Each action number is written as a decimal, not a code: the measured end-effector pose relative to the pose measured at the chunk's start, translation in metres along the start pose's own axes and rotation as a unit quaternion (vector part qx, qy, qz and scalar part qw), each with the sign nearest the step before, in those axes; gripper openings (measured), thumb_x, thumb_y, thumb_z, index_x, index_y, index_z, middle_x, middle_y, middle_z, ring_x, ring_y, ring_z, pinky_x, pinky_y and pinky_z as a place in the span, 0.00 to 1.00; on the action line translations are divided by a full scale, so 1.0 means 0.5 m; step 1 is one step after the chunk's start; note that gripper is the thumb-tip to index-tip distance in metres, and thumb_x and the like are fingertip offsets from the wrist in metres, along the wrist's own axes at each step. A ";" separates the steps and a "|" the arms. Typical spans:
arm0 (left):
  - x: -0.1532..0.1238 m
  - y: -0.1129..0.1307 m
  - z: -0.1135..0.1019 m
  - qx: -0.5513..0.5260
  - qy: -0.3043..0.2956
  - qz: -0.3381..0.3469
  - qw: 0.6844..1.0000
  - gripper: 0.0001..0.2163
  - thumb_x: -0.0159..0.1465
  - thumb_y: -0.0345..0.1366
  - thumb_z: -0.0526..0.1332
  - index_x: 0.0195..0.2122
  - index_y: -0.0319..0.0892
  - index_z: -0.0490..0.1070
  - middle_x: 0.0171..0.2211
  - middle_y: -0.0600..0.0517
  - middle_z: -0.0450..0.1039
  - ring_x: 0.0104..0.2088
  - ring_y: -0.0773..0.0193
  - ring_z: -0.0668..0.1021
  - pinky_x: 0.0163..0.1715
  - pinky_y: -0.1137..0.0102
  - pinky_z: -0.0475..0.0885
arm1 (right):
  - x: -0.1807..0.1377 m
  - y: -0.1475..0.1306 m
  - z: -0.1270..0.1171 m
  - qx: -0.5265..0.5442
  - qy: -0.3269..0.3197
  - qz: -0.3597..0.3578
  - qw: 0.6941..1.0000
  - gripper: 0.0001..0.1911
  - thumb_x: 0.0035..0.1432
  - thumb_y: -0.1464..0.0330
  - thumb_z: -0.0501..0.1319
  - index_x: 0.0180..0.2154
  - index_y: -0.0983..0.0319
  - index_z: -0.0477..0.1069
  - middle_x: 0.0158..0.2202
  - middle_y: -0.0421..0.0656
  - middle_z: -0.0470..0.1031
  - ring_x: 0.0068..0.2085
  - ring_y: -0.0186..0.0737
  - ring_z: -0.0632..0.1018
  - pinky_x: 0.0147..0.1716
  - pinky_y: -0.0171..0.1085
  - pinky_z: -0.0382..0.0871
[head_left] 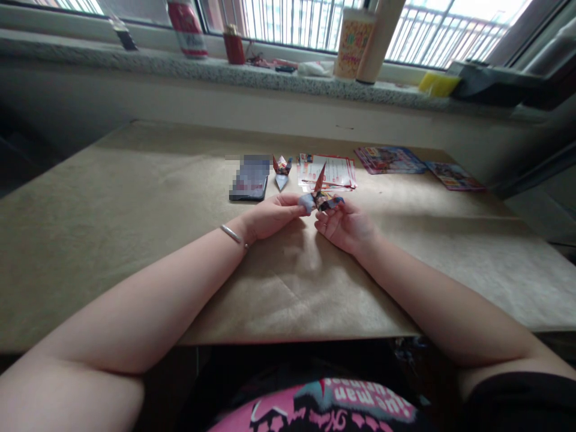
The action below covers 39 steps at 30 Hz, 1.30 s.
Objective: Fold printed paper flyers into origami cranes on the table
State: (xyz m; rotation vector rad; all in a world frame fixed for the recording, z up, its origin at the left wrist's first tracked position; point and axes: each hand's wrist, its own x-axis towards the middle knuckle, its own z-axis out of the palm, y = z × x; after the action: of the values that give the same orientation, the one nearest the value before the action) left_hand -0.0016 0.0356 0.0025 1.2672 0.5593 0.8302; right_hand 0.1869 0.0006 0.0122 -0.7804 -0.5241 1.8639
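Observation:
Both hands hold one colourful folded paper crane [320,200] just above the table. My left hand [279,211] pinches its pale wing on the left side. With curled fingers, my right hand [342,225] grips the patterned wing on the right. A reddish point of the crane sticks up between the hands. Beyond my left hand, a second paper crane [282,171] rests on the table. Left of that crane lies a dark phone [249,178], its screen blurred out. A stack of printed paper sheets [330,171] lies behind the held crane.
Colourful printed cards [389,160] lie at the back right of the brown-covered table [112,240], with another card pile [454,175] beside them. On the window sill stand a red can [186,27], a red lighter-like container [234,48], a patterned cup [353,45] and a yellow item [438,84].

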 end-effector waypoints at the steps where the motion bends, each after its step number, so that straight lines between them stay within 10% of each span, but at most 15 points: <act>1: 0.001 0.001 -0.001 -0.007 -0.003 -0.004 1.000 0.17 0.46 0.45 0.78 0.30 0.39 0.79 0.33 0.52 0.78 0.36 0.67 0.75 0.45 0.70 0.67 | 0.002 0.000 -0.003 0.003 0.004 -0.002 1.000 0.13 0.65 0.67 0.54 0.29 0.60 0.73 0.22 0.37 0.78 0.25 0.33 0.77 0.29 0.34 0.72; 9: -0.005 0.012 0.006 -0.056 0.096 -0.059 0.992 0.06 0.45 0.26 0.71 0.23 0.38 0.74 0.30 0.52 0.76 0.28 0.70 0.77 0.31 0.74 0.71 | 0.029 -0.021 -0.034 -0.037 0.062 -0.088 0.994 0.14 0.64 0.62 0.58 0.25 0.57 0.68 0.25 0.36 0.78 0.27 0.32 0.76 0.35 0.34 0.72; 15: -0.001 0.017 0.026 -0.051 0.154 -0.090 0.983 0.06 0.54 0.26 0.64 0.33 0.38 0.77 0.26 0.52 0.76 0.24 0.70 0.76 0.25 0.76 0.69 | 0.018 -0.010 -0.022 -0.119 0.049 -0.099 0.987 0.03 0.56 0.66 0.62 0.33 0.58 0.73 0.33 0.39 0.79 0.30 0.33 0.76 0.34 0.34 0.72; 27: 0.001 0.004 0.023 -0.005 0.226 -0.058 0.972 0.11 0.56 0.40 0.70 0.30 0.37 0.75 0.23 0.52 0.72 0.24 0.70 0.74 0.31 0.73 0.74 | -0.001 0.017 -0.023 -0.353 -0.038 -0.277 0.893 0.22 0.48 0.54 0.71 0.43 0.53 0.69 0.54 0.40 0.70 0.43 0.35 0.74 0.36 0.33 0.70; 34: -0.002 0.018 0.033 0.022 0.257 -0.087 0.962 0.09 0.59 0.37 0.66 0.27 0.37 0.72 0.21 0.52 0.70 0.22 0.70 0.73 0.28 0.72 0.74 | -0.008 0.014 -0.022 -0.348 -0.039 -0.339 0.873 0.35 0.41 0.40 0.69 0.46 0.52 0.68 0.51 0.42 0.71 0.46 0.40 0.74 0.37 0.34 0.71; 39: -0.003 0.013 0.031 0.037 0.235 -0.087 0.967 0.09 0.59 0.38 0.65 0.27 0.38 0.70 0.23 0.52 0.72 0.23 0.69 0.74 0.30 0.72 0.74 | 0.012 0.015 -0.023 -0.326 0.043 -0.293 0.898 0.25 0.46 0.50 0.71 0.42 0.54 0.71 0.42 0.41 0.77 0.40 0.38 0.76 0.33 0.34 0.73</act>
State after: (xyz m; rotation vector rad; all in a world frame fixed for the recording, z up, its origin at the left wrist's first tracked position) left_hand 0.0082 0.0256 0.0122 1.0686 1.0742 0.9713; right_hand 0.1889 0.0035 -0.0026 -0.9893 -1.2127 1.0768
